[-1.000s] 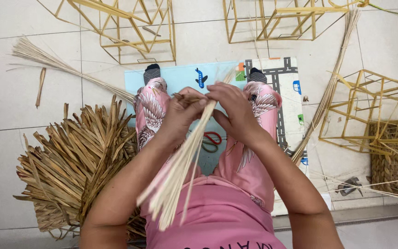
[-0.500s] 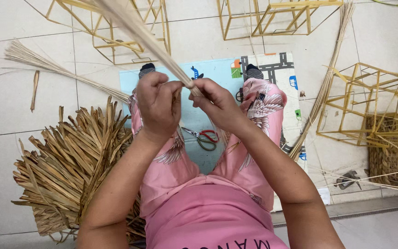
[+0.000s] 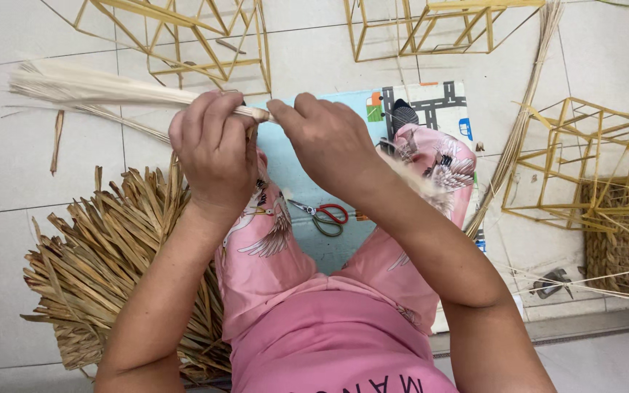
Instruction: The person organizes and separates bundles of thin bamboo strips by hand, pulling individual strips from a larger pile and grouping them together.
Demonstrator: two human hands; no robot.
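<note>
My left hand [image 3: 214, 149] grips a bundle of pale straw strips [image 3: 89, 86] near its bound end; the loose tips fan out to the left, level over the tiled floor. My right hand [image 3: 325, 138] pinches the same bound end just to the right of the left hand. Both hands are raised above my lap in pink patterned trousers. Red-and-green handled scissors [image 3: 323, 215] lie between my legs on a light blue play mat [image 3: 416, 98].
A heap of dried brown palm leaves [image 3: 103, 255] lies at my left. Yellow stick-built frames [image 3: 183, 36] stand on the white tiles ahead, with more frames [image 3: 584, 160] at right. A long bundle of thin sticks [image 3: 522, 124] runs diagonally beside the mat.
The straw bundle has swung round: it hung down toward my lap, then pointed up and left, and now lies level pointing left. Both hands have stayed on its bound end.
</note>
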